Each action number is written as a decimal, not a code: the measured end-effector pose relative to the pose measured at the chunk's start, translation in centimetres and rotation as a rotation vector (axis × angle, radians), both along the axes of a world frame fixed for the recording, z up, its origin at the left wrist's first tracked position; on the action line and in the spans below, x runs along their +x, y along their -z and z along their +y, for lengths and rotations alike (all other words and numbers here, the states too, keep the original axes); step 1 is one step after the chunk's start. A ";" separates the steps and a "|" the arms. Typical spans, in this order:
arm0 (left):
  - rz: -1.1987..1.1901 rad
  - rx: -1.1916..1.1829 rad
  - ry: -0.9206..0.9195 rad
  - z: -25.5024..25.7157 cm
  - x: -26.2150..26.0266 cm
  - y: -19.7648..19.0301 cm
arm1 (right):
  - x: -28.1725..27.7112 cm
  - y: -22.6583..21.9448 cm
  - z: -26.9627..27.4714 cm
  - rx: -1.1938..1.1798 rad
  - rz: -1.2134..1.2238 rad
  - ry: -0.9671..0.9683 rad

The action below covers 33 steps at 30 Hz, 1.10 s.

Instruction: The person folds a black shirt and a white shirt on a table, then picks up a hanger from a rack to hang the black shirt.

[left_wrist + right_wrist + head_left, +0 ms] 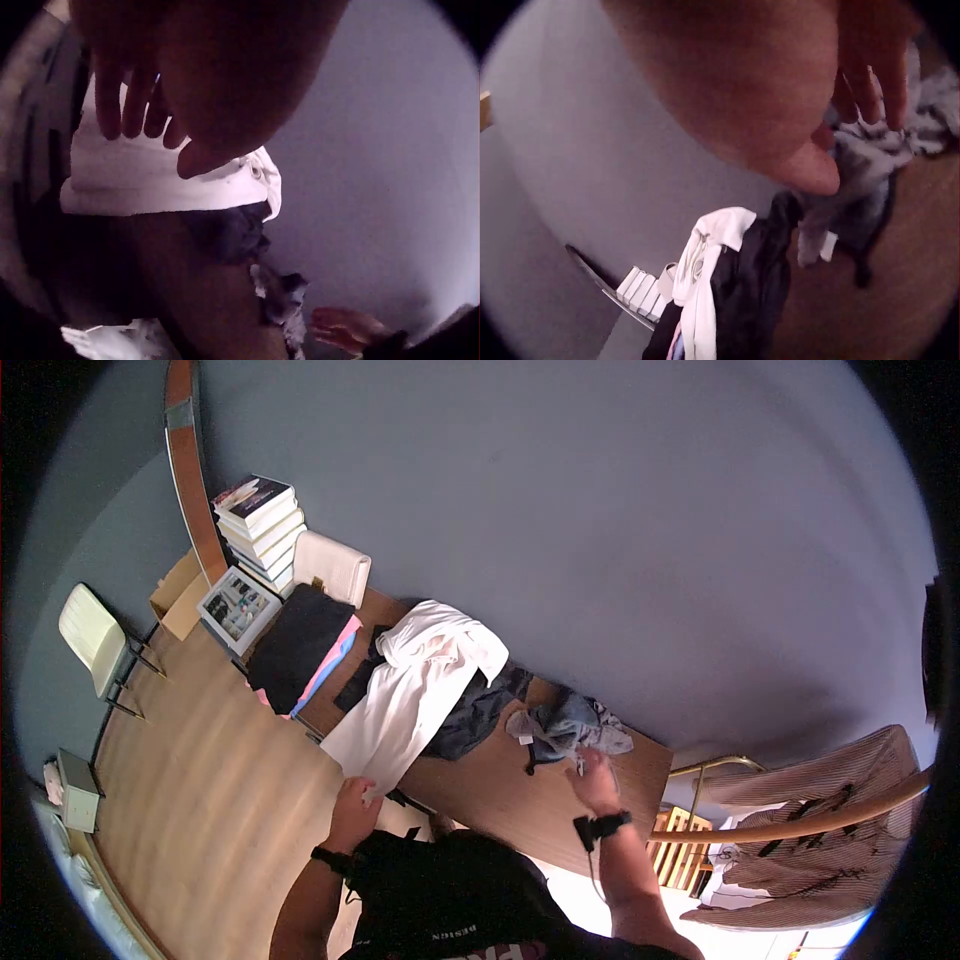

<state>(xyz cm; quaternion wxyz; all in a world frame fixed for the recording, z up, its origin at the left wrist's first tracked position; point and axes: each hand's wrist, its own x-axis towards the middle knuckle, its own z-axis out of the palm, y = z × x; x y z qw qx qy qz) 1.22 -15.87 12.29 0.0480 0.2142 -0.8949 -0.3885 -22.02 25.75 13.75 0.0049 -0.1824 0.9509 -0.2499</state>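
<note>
Long white trousers [405,695] lie across the table [490,800], their lower end hanging past the front edge. My left hand [352,815] is at that lower end. In the left wrist view its fingers [133,112] reach down straight over the white cloth, thumb apart. Dark clothing [470,717] lies partly under the trousers. To the right is a crumpled grey and dark garment [565,725] with a small white tag. My right hand [597,785] is at its near side; in the right wrist view the extended fingers [892,97] overlap the grey cloth.
On the left of the table sits a folded stack of black, pink and blue clothes [300,645]. Beyond it are a grey case [238,608], a cream bag [332,568] and stacked books [258,525]. A striped cloth-backed chair [830,830] stands right; the wall [600,530] rises behind.
</note>
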 end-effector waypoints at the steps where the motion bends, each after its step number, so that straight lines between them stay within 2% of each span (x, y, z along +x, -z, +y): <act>1: -0.001 -0.010 0.000 0.0 -1.0 0.3 | 1.1 1.0 -0.4 -0.010 -0.001 0.000; 3: 0.106 -0.248 0.069 0.1 -3.0 0.6 | 3.1 2.7 -1.5 -0.122 -0.229 -0.004; 4: 0.067 -0.309 0.096 0.2 -4.1 0.3 | 3.9 1.5 -3.0 -0.135 -0.234 -0.005; 5: 0.063 -0.323 0.096 0.5 -5.1 -0.1 | 4.8 -0.1 -4.2 -0.143 -0.393 0.004; 6: -0.070 -0.317 0.127 0.8 -5.9 -0.4 | 5.3 -1.1 -5.1 -0.150 -0.553 0.012; 7: -0.202 -0.309 0.157 1.1 -6.8 -0.8 | 5.1 -0.4 -5.4 -0.164 -0.553 0.009; 8: -0.323 -0.364 0.177 1.5 -7.7 -1.2 | 5.0 0.6 -5.5 -0.148 -0.599 -0.099; 9: -0.326 -0.374 0.177 1.2 -7.9 -0.6 | 5.1 1.4 -5.6 -0.129 -0.646 -0.206; 11: -0.343 -0.543 0.256 0.7 -8.5 1.9 | 5.1 2.0 -5.9 -0.185 -0.647 -0.224; 13: -0.276 -0.577 0.226 0.2 -8.8 2.1 | 5.0 3.5 -5.8 -0.238 -0.644 -0.244; 15: -0.327 -0.501 0.183 -0.9 -9.1 1.9 | 4.3 5.7 -5.3 -0.366 -0.710 -0.193; 19: -0.203 -0.467 0.028 -1.8 -9.5 -4.4 | 2.9 5.8 -5.5 -0.473 -0.628 -0.276; 21: -0.070 -0.445 -0.055 -1.8 -9.8 -7.5 | 1.9 4.6 -6.5 -0.217 -0.555 -0.219; 22: 0.059 -0.426 -0.103 -1.4 -10.0 -8.8 | 1.5 4.0 -7.3 -0.221 -0.558 -0.224; 23: 0.055 -0.430 -0.107 -0.9 -10.0 -9.7 | 1.2 3.5 -8.4 -0.275 -0.689 -0.211; 24: 0.153 -0.367 -0.068 -0.2 -10.1 -10.5 | 0.9 2.9 -9.5 -0.328 -0.818 -0.198; 25: 0.250 -0.303 -0.029 0.7 -10.1 -11.2 | 0.9 2.0 -10.8 -0.331 -0.820 -0.203; 27: 0.338 -0.223 0.125 3.3 -9.8 -12.3 | 1.3 0.0 -13.8 -0.752 -1.121 -0.151; 28: 0.205 -0.151 0.162 4.5 -9.6 -12.2 | 1.3 -0.8 -15.0 -0.753 -1.125 -0.153; 30: -0.036 -0.053 0.219 6.6 -9.5 -12.0 | 1.4 -2.7 -17.0 -0.955 -1.462 -0.151; 31: -0.114 -0.014 0.246 7.4 -9.4 -11.8 | 2.0 -4.5 -17.7 -1.038 -1.517 -0.113; 33: -0.188 -0.018 0.281 8.3 -9.3 -11.4 | 2.0 -2.3 -18.8 -0.955 -1.404 -0.122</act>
